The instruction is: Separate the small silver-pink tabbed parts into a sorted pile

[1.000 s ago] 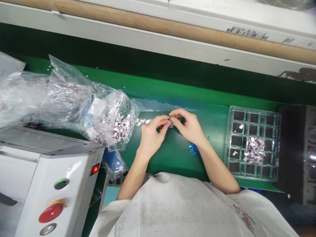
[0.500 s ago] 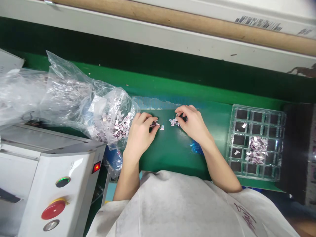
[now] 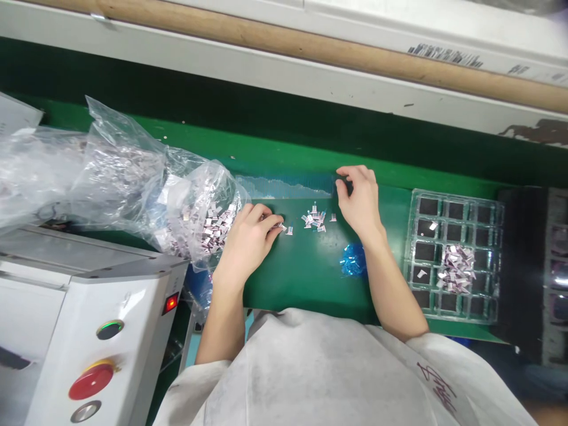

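Cloth of a pale grey shirt [image 3: 302, 367] fills the bottom centre of the frame. At lower left stands a white machine housing [image 3: 133, 355] bearing a round red push button [image 3: 91, 381], a round silver button [image 3: 86, 411], a dark button with a green-lit ring [image 3: 110, 329] and a small square red-lit switch [image 3: 171, 303]. Right of centre, a heap of shiny blue film scraps [image 3: 352, 260] lies on a smooth green tabletop [image 3: 288, 284], just beside the right forearm. In the middle, the left hand [image 3: 246, 244] rests with fingers curled, thumb and index tips close together beside 2 small pieces; whether they pinch 1 cannot be told. A loose cluster of small flat white-and-purple pieces [image 3: 314, 219] lies at the centre, between the hands, with 1 stray just right of it. At right, a clear plastic tray [image 3: 435, 241] of 15 compartments carries a mound of such pieces over its middle column. Above and right of the cluster, the right hand [image 3: 362, 198] hangs with thumb and index finger slightly parted; nothing can be made out between them. At left, crinkled transparent plastic bags [image 3: 119, 157] contain many more pieces. A tan strip [image 3: 222, 31] crosses the top.
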The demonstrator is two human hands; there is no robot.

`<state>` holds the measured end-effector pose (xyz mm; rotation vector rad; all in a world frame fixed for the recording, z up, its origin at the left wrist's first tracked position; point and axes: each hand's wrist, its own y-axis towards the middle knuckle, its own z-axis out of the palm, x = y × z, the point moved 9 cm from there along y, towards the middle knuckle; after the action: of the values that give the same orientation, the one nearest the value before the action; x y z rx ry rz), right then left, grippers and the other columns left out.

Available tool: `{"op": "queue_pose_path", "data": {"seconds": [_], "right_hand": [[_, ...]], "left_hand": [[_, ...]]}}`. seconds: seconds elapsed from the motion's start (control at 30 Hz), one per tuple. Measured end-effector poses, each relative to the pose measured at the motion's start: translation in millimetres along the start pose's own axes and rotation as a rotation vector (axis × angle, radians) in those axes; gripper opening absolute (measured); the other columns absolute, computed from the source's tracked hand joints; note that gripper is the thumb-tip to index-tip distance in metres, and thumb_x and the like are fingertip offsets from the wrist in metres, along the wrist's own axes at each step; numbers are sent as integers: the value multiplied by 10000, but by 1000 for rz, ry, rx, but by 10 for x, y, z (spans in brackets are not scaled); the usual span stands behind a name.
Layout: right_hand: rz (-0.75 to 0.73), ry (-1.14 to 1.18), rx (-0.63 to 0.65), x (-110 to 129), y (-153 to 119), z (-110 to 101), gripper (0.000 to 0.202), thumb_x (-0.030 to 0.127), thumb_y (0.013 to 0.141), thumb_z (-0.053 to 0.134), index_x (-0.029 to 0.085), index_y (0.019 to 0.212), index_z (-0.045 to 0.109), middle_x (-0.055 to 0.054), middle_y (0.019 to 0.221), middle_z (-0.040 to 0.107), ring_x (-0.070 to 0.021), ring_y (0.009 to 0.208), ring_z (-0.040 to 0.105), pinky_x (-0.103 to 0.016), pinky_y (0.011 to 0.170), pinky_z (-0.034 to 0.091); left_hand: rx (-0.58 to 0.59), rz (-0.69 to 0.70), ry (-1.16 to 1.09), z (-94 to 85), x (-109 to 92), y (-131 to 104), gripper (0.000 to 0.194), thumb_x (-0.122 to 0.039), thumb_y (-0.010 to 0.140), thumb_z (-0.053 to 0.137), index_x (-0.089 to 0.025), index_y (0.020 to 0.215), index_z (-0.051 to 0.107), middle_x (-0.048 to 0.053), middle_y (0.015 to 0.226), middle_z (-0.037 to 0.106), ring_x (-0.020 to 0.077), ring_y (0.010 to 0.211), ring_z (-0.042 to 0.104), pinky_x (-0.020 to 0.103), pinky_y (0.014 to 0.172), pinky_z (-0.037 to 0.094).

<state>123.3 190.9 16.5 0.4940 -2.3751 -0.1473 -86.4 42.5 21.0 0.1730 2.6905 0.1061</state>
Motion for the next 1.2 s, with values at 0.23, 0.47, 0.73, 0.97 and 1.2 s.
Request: {"op": "queue_pose_path", "data": {"seconds": [0.23,0.47,0.73,0.97,1.2], "right_hand": [[-37,-40,17,-129,31,97,308,155,986,583,240,1200,787,-131,1146,720,-375,1148,625,-681,1079,562],[-18,-11,28,-98,30,89,227,164,983,594,247,1070,786,-116,1127,728,-367,1141,613,-663,1076,542],[11,161,-44,120,-95,-85,112,213,1000,621,271,976,714,-98,1208,746,-314,1211,682,-556,1061,585],[36,720,317,754,-493,80,71,322,1062,668,274,1053,719,-20,1053,807,-209,980,770,-395,922,630],[14,666,256,839,-512,37,88,332,1068,665,276,1021,714,-19,1032,791,-197,917,737,-380,869,615]], "left_hand": [[45,74,10,31,-20,64,260,-261,1099,581,-231,1210,815,117,1102,711,314,1016,602,476,878,547],[20,45,-184,-15,6,110,141,-228,1059,661,-227,1017,796,91,1041,783,296,1010,637,465,905,551],[-245,-378,-845,108,167,-75,168,-395,918,862,-233,916,819,36,885,835,192,758,774,337,741,638],[-430,-497,-1170,204,57,-85,362,-506,808,963,-197,847,778,62,830,844,196,672,798,300,597,638],[-444,-494,-1143,200,32,-90,393,-543,815,955,-195,862,780,58,833,845,194,678,806,306,621,661]]}}
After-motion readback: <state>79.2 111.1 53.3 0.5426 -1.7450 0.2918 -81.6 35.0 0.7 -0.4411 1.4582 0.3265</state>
